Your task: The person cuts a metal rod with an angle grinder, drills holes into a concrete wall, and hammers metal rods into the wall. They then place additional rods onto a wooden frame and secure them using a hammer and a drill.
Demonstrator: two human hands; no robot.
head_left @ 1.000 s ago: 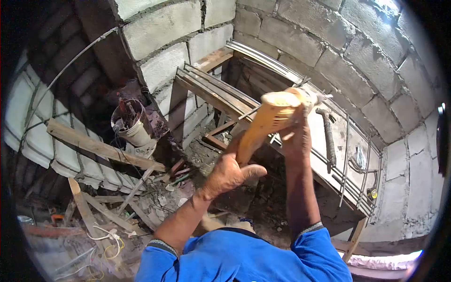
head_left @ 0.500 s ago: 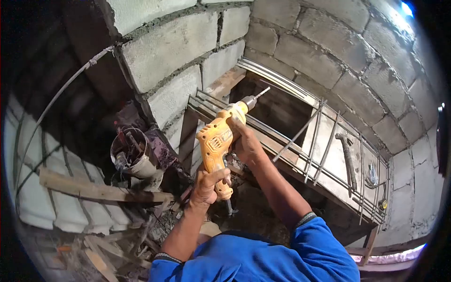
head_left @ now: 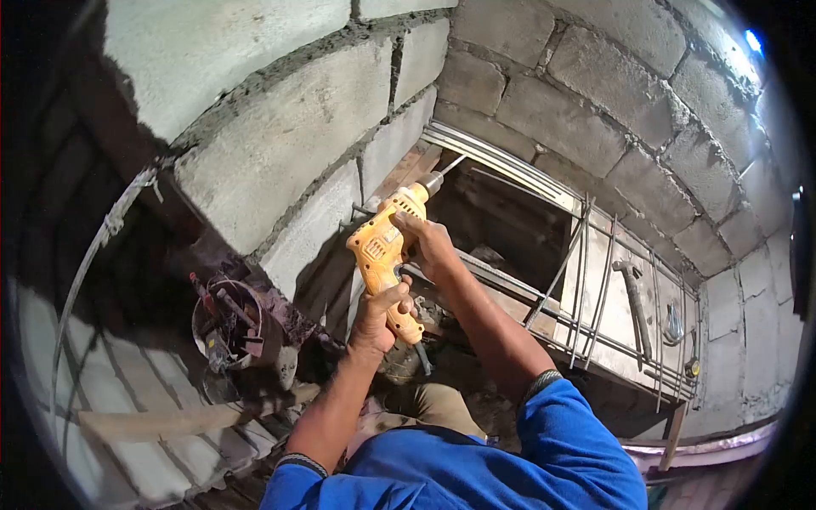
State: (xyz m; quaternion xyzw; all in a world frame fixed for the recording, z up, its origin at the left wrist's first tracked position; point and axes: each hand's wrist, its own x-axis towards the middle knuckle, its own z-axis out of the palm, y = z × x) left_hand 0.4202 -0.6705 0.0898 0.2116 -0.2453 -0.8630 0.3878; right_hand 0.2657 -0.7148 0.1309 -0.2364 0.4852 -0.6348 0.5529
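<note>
A yellow power drill (head_left: 380, 242) is held in front of me, its chuck and long drill bit (head_left: 454, 164) pointing up and forward. My left hand (head_left: 379, 319) is wrapped around the handle. Gripping the drill body from the right side, near the front, is my right hand (head_left: 427, 242). A dark cord leaves the bottom of the handle. Past the bit lies a dark rectangular opening framed by steel rebars (head_left: 501, 276) and a light board.
Concrete block walls (head_left: 319, 98) rise ahead and to the right. A hammer (head_left: 631, 306), a wire coil (head_left: 675, 325) and a tape measure (head_left: 692, 368) lie on the board (head_left: 616, 319). A bucket of tools (head_left: 234, 323) stands lower left, above a wooden plank (head_left: 161, 423).
Both hands have shifted slightly left with the drill, and the bit now reaches nearer the left end of the opening. The view has moved closer to the left wall.
</note>
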